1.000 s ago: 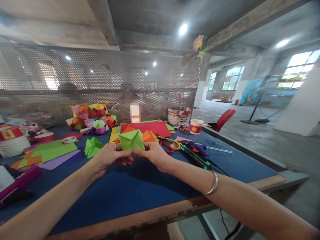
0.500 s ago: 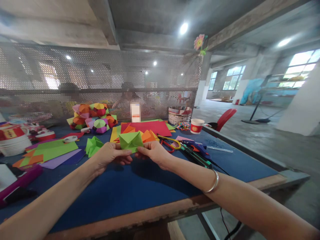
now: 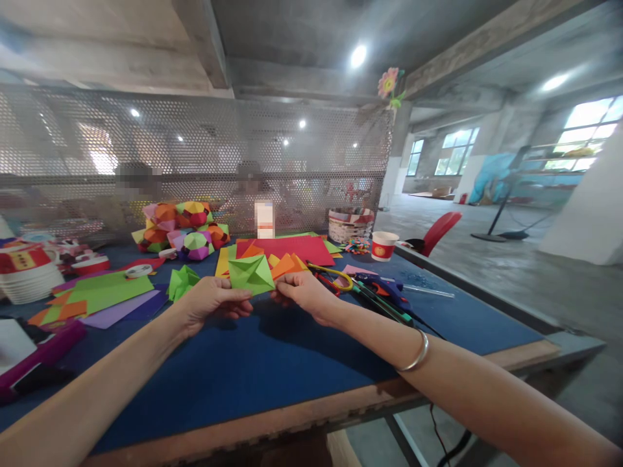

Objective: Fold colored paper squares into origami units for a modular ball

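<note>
Paper held above a blue tabletop [image 3: 233, 383]. The green piece [image 3: 252, 274], folded and creased, is gripped at both ends in front of a red sheet [image 3: 302, 250] and some orange pieces [image 3: 288, 265]. The left hand [image 3: 214, 302] clamps its lower left side, thumb in front and fingers behind; the right hand [image 3: 304, 295] pinches its lower right corner between thumb and fingers.

Likely faults: uneven or outward tension from the two hands could tear the paper or spring its folds; pressing too hard could add a stray crease. A second green model [image 3: 182, 283] stands close behind the left wrist and could be crushed if that arm swings back. Scissors [image 3: 346, 279] and a glue gun [image 3: 384, 288] lie beyond the right wrist, where a sideways sweep could catch them.

Containers: a paper cup [image 3: 384, 248] stands upright near the far right edge, its contents hidden; being light, it would probably tip if bumped. Beside it, a woven basket [image 3: 351, 228] shows no identifiable contents; small colored bits [image 3: 357, 245] lie in front of it, outside. At far left is a cup stack [image 3: 29, 284], nested one in another.
</note>
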Demonstrator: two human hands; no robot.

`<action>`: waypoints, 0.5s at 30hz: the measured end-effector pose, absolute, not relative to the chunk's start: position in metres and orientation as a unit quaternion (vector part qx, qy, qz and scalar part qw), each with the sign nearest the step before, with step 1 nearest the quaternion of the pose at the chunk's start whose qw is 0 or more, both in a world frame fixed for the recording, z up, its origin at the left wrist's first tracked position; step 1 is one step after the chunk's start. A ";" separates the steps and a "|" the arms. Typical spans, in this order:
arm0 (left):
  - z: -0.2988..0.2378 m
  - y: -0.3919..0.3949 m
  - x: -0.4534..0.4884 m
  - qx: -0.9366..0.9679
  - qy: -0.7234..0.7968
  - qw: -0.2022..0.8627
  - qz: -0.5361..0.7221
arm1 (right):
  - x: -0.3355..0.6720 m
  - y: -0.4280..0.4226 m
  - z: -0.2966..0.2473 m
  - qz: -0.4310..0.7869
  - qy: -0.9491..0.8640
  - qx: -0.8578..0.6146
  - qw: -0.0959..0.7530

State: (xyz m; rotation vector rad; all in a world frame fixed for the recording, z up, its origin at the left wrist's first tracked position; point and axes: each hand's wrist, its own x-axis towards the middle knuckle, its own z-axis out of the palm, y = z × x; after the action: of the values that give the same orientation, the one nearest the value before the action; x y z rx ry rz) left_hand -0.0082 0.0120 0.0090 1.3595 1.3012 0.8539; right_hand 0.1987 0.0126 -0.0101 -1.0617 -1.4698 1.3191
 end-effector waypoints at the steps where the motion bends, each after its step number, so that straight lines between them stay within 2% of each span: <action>1: 0.009 0.012 -0.008 0.566 0.540 0.513 0.354 | 0.199 0.012 -0.009 0.531 -0.585 -0.429 0.437; 15: 0.010 0.004 0.002 0.608 0.526 0.511 0.303 | 0.199 0.013 -0.016 0.526 -0.638 -0.391 0.405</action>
State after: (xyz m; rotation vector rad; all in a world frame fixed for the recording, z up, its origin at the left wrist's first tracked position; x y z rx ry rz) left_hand 0.0022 0.0037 0.0103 1.4629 1.2670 0.7296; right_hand 0.1986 0.0128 -0.0157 -0.9864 -1.6090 1.3271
